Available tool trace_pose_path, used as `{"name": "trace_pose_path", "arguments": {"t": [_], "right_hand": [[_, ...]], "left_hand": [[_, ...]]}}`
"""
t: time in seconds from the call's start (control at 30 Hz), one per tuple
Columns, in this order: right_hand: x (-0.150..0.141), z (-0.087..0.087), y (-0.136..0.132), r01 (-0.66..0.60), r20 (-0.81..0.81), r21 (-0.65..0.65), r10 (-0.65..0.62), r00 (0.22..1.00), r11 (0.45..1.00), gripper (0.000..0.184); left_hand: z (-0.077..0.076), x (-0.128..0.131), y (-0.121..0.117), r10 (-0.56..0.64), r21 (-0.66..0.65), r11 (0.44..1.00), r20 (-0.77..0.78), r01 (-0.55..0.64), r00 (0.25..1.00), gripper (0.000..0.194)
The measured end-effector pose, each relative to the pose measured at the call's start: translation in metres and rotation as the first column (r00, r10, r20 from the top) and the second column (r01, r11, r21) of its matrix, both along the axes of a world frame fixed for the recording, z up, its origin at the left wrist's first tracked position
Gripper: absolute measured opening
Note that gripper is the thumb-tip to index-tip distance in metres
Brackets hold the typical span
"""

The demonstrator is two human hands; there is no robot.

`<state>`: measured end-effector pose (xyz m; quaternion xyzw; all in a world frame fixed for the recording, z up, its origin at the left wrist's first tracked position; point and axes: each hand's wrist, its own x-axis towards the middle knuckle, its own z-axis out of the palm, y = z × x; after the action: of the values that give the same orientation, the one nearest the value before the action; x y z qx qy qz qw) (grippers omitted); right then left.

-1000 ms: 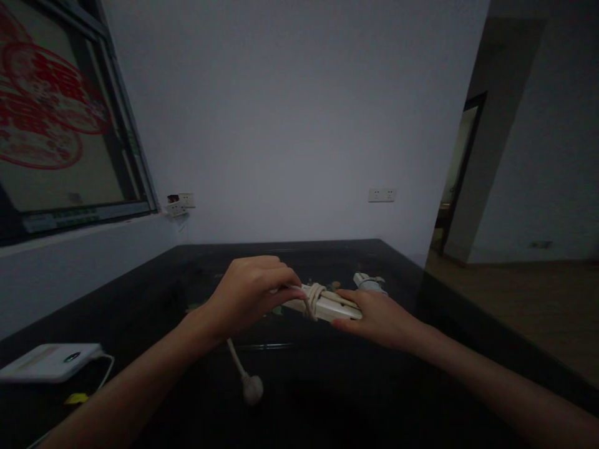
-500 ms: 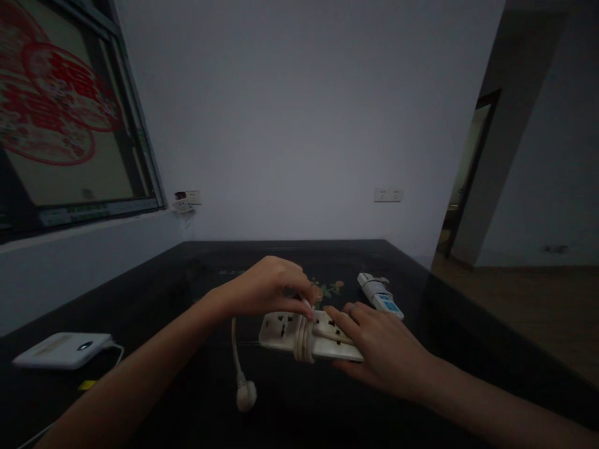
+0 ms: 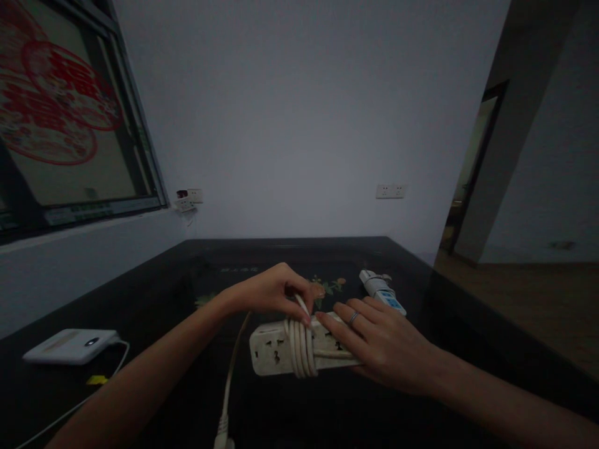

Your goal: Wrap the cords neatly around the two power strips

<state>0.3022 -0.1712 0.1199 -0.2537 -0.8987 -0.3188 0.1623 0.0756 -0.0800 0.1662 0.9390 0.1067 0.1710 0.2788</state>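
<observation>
A white power strip [image 3: 271, 350] is held over the dark table, its sockets facing me. Several turns of its own white cord [image 3: 303, 352] circle its middle. My right hand [image 3: 374, 340], with a ring on one finger, grips the strip's right end. At the strip's upper edge, my left hand [image 3: 285, 293] pinches the cord between thumb and fingers. The cord's free end [image 3: 229, 380] hangs down left of the strip, and its plug [image 3: 222, 436] is partly cut off by the bottom of the view.
Behind my right hand lies another power strip [image 3: 384, 293] with blue sockets and a cord wound round it. A white power bank [image 3: 70, 347] with a cable sits at left, near a yellow scrap [image 3: 97, 379]. The black table [image 3: 290, 249] meets the wall [image 3: 299, 125].
The power strip has tilted up and come a little nearer. More cord turns show round it. The hanging plug has swung down and left, to the frame's bottom edge.
</observation>
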Motion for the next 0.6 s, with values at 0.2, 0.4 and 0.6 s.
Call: {"name": "trace_pose_path", "arguments": {"t": [0.2,0.4,0.6], "right_hand": [[0.001,0.014,0.000,-0.065,-0.035,0.127,0.070,0.997,0.990,0.044],[-0.005,0.027,-0.004,-0.128,-0.083,0.195,0.146,0.986,0.972,0.044],[-0.011,0.040,-0.020,-0.188,-0.200,0.187,0.225,0.954,0.964,0.047]], "left_hand": [[0.003,-0.004,0.000,0.024,-0.275,0.961,0.131,0.013,0.991,0.013],[0.014,0.001,-0.003,0.011,-0.380,0.921,0.243,0.085,0.970,0.035],[0.001,0.024,-0.011,0.095,-0.383,0.919,0.440,0.091,0.893,0.050]]}}
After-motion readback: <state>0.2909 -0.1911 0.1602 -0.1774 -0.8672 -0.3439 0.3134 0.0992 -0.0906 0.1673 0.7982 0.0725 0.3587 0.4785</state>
